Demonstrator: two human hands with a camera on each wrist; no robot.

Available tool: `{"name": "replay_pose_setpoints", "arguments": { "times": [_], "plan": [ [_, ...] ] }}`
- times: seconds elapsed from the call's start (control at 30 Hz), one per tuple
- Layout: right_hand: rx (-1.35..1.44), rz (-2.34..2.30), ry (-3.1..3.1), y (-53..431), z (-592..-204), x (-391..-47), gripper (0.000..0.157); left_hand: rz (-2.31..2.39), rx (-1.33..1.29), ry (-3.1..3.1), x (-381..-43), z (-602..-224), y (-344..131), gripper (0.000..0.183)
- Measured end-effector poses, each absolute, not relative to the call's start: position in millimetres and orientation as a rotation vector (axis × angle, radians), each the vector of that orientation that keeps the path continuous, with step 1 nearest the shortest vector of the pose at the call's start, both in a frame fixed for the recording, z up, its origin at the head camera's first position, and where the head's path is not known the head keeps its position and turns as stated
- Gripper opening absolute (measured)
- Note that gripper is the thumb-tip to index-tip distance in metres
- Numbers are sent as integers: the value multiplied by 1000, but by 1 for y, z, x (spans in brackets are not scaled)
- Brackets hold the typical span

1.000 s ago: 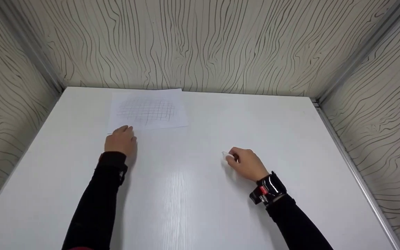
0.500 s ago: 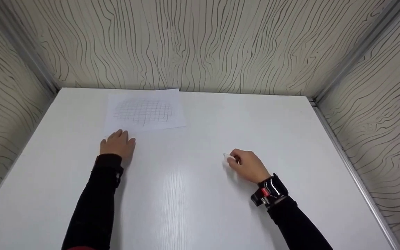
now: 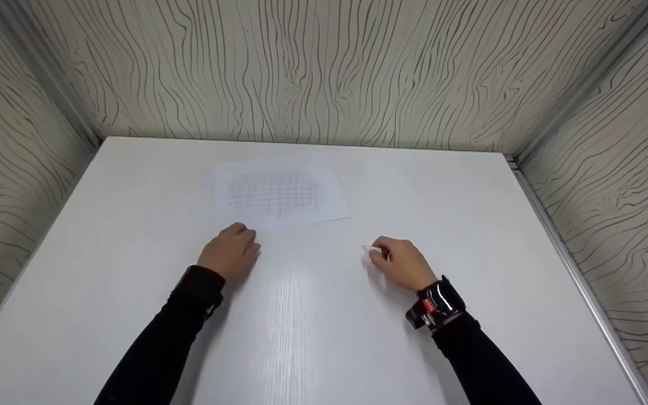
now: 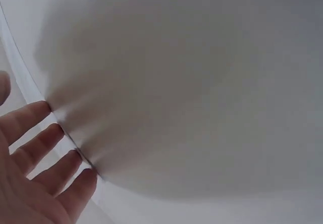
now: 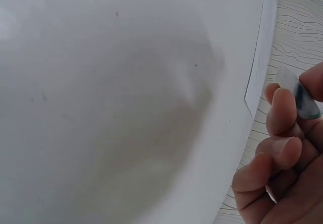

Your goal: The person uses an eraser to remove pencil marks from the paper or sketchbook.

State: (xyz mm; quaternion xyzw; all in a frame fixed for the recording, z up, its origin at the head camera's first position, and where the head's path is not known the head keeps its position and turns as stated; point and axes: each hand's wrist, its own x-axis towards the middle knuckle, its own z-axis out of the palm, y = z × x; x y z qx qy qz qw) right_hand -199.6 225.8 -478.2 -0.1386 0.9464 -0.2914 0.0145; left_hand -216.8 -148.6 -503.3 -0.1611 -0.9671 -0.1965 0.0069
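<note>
A white sheet of paper (image 3: 332, 202) with a pencilled grid of crossing lines lies left of the middle, towards the back of the table. My left hand (image 3: 231, 250) is at its near edge, fingertips touching it. In the left wrist view the fingers (image 4: 40, 151) are spread and nearly straight along that edge. To the right of the paper, my right hand (image 3: 405, 261) pinches a small white eraser (image 5: 295, 93) between thumb and fingers. A dark smudge marks the eraser, and part of it is hidden by the fingers.
The white tabletop (image 3: 313, 349) meets a wood-grain patterned wall (image 3: 301, 73) at the back. Similar panels with grey metal strips (image 3: 577, 287) stand at both sides. Tiny dark specks (image 5: 117, 14) show on the table in the right wrist view.
The paper has slid right and a little nearer, slightly turned, with my left hand moving the same way on its edge. My right hand stays nearly in place with the eraser.
</note>
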Motion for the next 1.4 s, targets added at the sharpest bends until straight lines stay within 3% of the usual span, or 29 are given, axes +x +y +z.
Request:
{"name": "replay_pose_setpoints", "arguments": {
  "times": [0.37,0.57,0.83,1.23,1.4],
  "plan": [
    [-326,-863,2944,226,-479,-200,16,-575,-866,-2871,-173,-498,-83,23],
    [-291,-815,2931,225,-479,-200,23,-420,-940,-2863,-154,-497,-65,29],
    [-294,-764,2973,222,-482,-200,19,-650,-811,-2858,-166,-490,-67,17],
    [-355,-502,2983,181,-484,-209,16,-585,-776,-2912,-169,-498,-65,28],
    [-416,-401,2969,164,-487,-214,25,-612,-753,-2924,-172,-501,-60,24]
  ]
}}
